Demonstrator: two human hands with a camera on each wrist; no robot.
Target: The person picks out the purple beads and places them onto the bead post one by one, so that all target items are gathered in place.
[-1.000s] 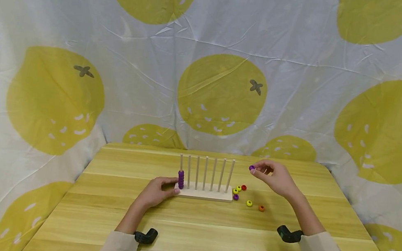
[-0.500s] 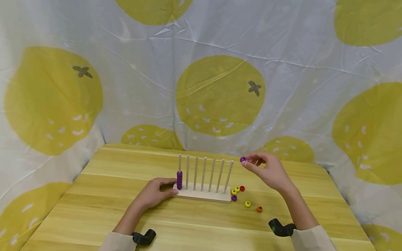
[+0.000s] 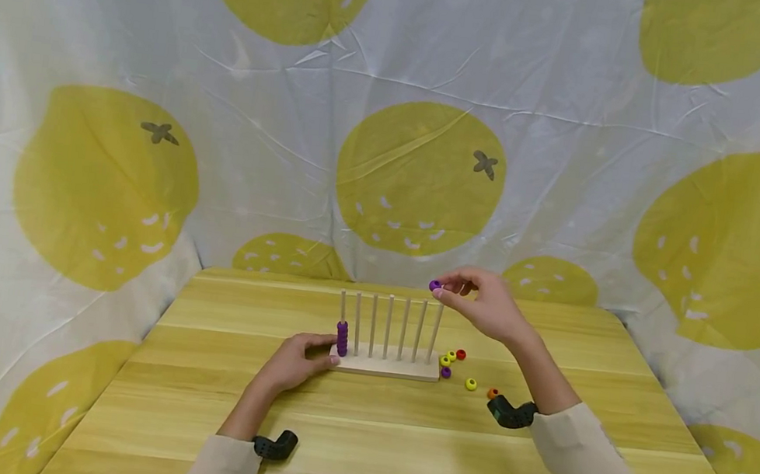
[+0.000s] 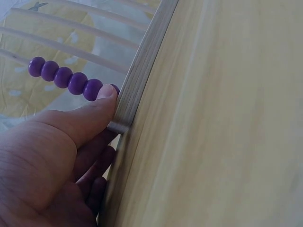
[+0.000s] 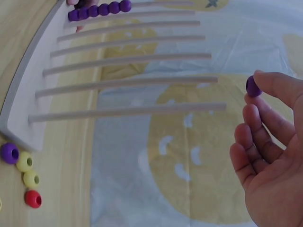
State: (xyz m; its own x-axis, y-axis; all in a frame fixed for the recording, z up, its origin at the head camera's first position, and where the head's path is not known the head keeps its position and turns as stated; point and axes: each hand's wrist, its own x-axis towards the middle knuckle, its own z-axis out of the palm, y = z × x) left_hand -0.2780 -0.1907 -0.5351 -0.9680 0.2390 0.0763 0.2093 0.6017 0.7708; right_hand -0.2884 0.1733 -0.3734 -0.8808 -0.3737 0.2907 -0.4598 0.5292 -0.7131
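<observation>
A pale wooden rack (image 3: 388,365) with a row of upright pegs stands on the table. Several purple beads (image 3: 342,339) are stacked on its leftmost peg; the other pegs carry none. My left hand (image 3: 293,365) holds the left end of the base, and in the left wrist view the thumb (image 4: 108,91) lies on top beside the lowest bead. Up near the tip of the rightmost peg (image 5: 142,112), my right hand (image 3: 490,306) pinches one purple bead (image 5: 253,87) between thumb and forefinger, apart from the peg.
Loose beads lie right of the rack: a purple one (image 3: 445,373), yellow ones including one nearer me (image 3: 471,384), a red one (image 3: 461,354) and an orange one (image 3: 493,393) partly behind the right wrist camera (image 3: 512,413). A lemon-print cloth (image 3: 422,179) hangs behind the wooden table (image 3: 355,453).
My right hand has moved left and upward with the pinched purple bead, from right of the rack to over its right end. The left hand stays on the base.
</observation>
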